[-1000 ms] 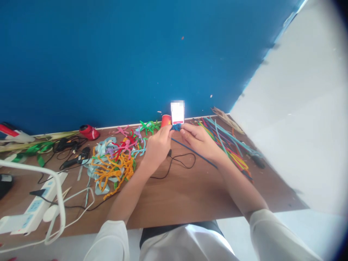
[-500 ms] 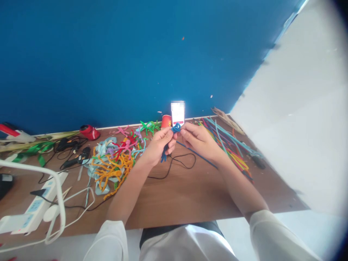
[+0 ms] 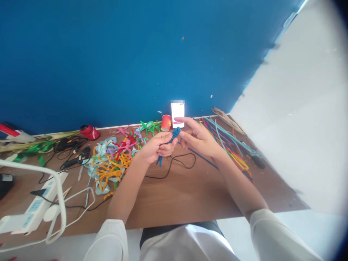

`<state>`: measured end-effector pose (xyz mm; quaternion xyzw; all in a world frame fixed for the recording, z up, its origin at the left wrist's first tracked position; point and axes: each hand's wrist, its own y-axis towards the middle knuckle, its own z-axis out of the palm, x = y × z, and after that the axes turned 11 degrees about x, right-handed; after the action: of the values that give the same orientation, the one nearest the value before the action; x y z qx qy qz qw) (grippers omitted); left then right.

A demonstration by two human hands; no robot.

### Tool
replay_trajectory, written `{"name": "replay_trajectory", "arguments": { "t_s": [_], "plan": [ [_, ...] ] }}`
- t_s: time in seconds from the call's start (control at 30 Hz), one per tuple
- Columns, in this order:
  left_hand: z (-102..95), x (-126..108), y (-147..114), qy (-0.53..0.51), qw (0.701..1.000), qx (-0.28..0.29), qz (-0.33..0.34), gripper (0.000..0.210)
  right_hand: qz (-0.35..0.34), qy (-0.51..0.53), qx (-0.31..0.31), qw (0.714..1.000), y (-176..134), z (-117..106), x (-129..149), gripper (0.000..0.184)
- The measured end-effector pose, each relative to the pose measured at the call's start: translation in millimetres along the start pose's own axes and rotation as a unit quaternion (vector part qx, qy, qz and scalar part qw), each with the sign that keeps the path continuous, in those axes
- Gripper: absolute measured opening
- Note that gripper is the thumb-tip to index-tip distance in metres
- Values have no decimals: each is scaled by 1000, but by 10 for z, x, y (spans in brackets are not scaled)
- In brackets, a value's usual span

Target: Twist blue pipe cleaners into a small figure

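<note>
A bundle of twisted blue pipe cleaner [image 3: 176, 132] is pinched between the thumb and fingers of my left hand [image 3: 157, 146]. Its looped end sticks up past the fingertips, while loose blue ends hang below that hand. My right hand [image 3: 199, 139] is just to the right, its index finger stretched out and apart from the thumb. The right thumb tip touches or nearly touches the blue loops. A long blue strand [image 3: 203, 157] runs from below the right hand toward the right forearm; whether it joins the bundle cannot be seen.
Behind the hands stand a lit phone [image 3: 178, 112] and a red paper cup [image 3: 166, 123]. Colourful pipe-cleaner figures [image 3: 127, 145] and pale blue ribbon lie left, straight pipe cleaners [image 3: 231, 145] right. A power strip [image 3: 38, 203], black cable [image 3: 163, 177] and white tube frame [image 3: 61, 195] are also there.
My right index finger has lifted off the blue bundle and straightened. My left hand has turned slightly, tilting the bundle, and its hanging ends have shifted left.
</note>
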<state>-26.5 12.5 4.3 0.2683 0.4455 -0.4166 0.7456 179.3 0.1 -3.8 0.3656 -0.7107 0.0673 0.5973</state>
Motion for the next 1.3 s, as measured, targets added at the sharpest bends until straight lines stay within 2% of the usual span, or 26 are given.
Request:
{"name": "replay_trajectory", "arguments": {
  "t_s": [0.07, 0.13, 0.23, 0.3, 0.33, 0.37, 0.43, 0.5, 0.53, 0.57, 0.63, 0.67, 0.73, 0.8, 0.9, 0.97, 1.03, 1.13, 1.3],
  "plan": [
    [-7, -6, -4, -12, 1000, 20, -15, 28, -7, -5, 16, 1000, 1, -11, -12, 35],
    [0, 5, 5, -2, 1000, 10, -8, 28, -10, -15, 11, 1000, 7, -19, -26, 29],
    [46, 47, 38, 81, 995, -49, 31, 37, -14, -10, -11, 1000, 22, -16, -36, 26],
    [86, 82, 59, 213, 968, -115, 64, 41, -12, -8, -18, 1000, 31, -5, -37, 26],
    [99, 100, 65, 307, 935, -157, 83, 39, -9, -12, -20, 1000, 34, 2, -38, 25],
    [104, 119, 69, 409, 885, -199, 103, 37, -5, -19, -24, 1000, 35, 9, -38, 25],
    [88, 157, 70, 595, 748, -263, 131, 34, 6, -33, -35, 999, 33, 23, -38, 25],
    [47, 193, 65, 717, 626, -281, 125, 35, 13, -40, -48, 998, 28, 34, -32, 25],
    [27, 207, 64, 754, 585, -278, 110, 35, 16, -44, -52, 998, 27, 40, -25, 25],
    [11, 217, 64, 778, 558, -273, 89, 35, 16, -49, -55, 997, 27, 45, -15, 25],
    [6, 228, 73, 796, 539, -272, 51, 34, 12, -65, -50, 997, 30, 58, 9, 25],
    [16, 230, 80, 789, 547, -277, 39, 32, 9, -73, -46, 996, 34, 67, 22, 25],
    [53, 230, 99, 745, 599, -290, 42, 27, 4, -80, -38, 996, 42, 88, 44, 26],
    [102, 233, 112, 660, 686, -298, 72, 24, 1, -76, -31, 997, 47, 112, 58, 30],
    [175, 234, 110, 474, 823, -287, 122, 31, 2, -42, -26, 999, 44, 143, 72, 37],
    [213, 222, 100, 352, 887, -263, 140, 38, 6, -5, -23, 1000, 39, 152, 75, 38],
    [237, 191, 87, 259, 928, -228, 144, 42, 5, 20, -22, 1000, 34, 149, 72, 38],
    [236, 120, 63, 159, 966, -163, 120, 42, -6, 21, -23, 1000, 26, 130, 56, 38],
    [160, 20, 4, 46, 997, -40, 42, 36, -26, -23, -12, 999, 2, 81, 79, 30]
  ]
}}
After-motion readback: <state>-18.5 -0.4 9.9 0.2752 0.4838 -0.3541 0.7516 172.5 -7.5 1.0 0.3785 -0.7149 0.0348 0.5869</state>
